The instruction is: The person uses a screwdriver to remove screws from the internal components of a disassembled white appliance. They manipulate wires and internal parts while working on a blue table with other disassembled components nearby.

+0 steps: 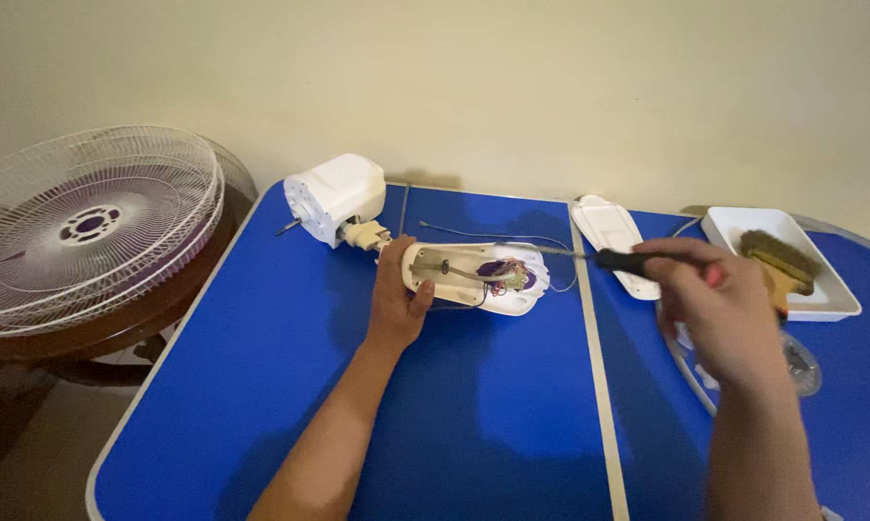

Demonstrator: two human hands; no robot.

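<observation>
Gripping screwdriver (589,257) w/ clenched right hand (719,299), left hand (397,294) clamped round open fan base (475,277).

- We've got the white fan base housing (475,278) lying open side up around the table's middle, wires and a purple part showing inside, white motor head (334,199) joined on at its 10 o'clock.
- Screwdriver (589,257), black handle, lies nearly level, shaft reaching in from the housing's 3 o'clock.
</observation>
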